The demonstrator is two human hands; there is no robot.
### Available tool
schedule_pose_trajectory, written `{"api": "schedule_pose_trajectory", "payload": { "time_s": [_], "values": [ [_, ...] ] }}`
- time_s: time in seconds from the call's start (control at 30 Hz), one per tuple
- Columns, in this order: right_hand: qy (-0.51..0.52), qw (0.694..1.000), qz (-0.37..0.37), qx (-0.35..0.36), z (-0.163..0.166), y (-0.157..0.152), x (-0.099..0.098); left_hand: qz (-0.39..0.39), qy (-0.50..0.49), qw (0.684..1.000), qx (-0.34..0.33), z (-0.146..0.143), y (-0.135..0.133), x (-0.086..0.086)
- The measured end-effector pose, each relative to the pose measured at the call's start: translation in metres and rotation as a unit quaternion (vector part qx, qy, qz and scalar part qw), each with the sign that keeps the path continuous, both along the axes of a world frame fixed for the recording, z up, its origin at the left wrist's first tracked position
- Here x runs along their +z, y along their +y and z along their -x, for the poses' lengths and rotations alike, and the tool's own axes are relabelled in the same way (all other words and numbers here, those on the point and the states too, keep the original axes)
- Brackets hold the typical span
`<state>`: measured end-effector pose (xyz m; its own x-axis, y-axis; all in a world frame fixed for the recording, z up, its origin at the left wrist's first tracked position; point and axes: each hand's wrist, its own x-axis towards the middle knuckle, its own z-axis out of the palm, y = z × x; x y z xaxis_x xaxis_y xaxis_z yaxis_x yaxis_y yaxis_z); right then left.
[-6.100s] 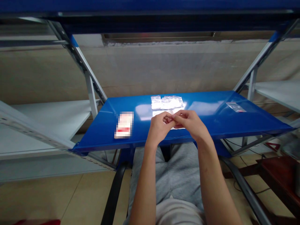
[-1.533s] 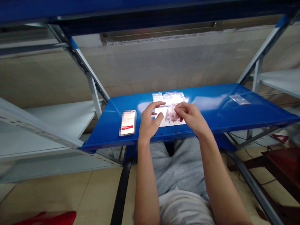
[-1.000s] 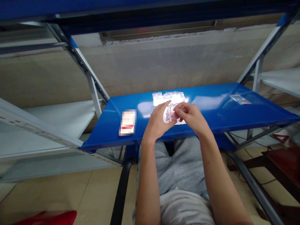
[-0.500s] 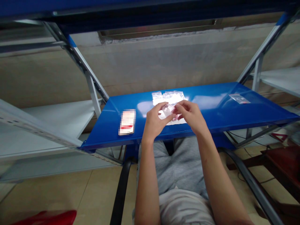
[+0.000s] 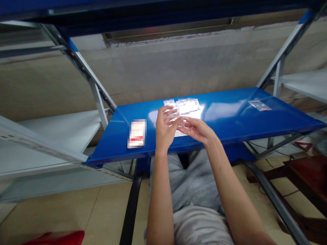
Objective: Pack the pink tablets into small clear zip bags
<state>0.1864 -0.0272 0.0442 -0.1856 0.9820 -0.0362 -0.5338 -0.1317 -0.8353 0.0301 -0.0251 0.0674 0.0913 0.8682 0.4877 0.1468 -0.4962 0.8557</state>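
Over the middle of the blue table, my left hand [image 5: 165, 126] curls around a small clear plastic bag [image 5: 175, 110] with a rounded rim. My right hand [image 5: 196, 129] meets it from the other side, fingertips closed at the bag's lower end against my left thumb. Something faintly pink shows there, too small to name. Beneath both hands lies a white sheet [image 5: 182, 132], partly covered by them. Behind the hands are two clear zip bags, a smaller one [image 5: 169, 102] and a larger one [image 5: 188, 104], bright with glare.
On the left of the blue table [image 5: 230, 126] lies a blurred-out phone-like object [image 5: 137, 133]. Another zip bag [image 5: 260, 105] with something red lies at the right. Metal posts frame the table, and a blue shelf [image 5: 163, 17] hangs above. Chair armrests [image 5: 131, 211] flank my legs.
Both hands have shifted slightly left with the clear bag. My right hand has turned palm-up and lower, its fingers now beneath the bag. The reddish bits seen near the fingers are mostly hidden.
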Motion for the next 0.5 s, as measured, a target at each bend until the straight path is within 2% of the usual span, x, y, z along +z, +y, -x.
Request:
{"api": "schedule_pose_trajectory", "payload": {
  "time_s": [0.17, 0.4, 0.5],
  "values": [
    [-0.004, 0.999, 0.011, -0.043, -0.004, 0.005, -0.005, 0.047, -0.037, 0.998, -0.028, 0.001, 0.007, -0.007],
    [-0.025, 0.994, 0.027, -0.104, -0.014, 0.007, -0.009, 0.13, -0.05, 0.99, 0.026, 0.002, 0.015, -0.018],
    [-0.026, 0.99, 0.023, -0.138, -0.019, 0.009, -0.013, 0.162, -0.065, 0.984, 0.026, 0.002, 0.018, -0.023]
  ]
}}
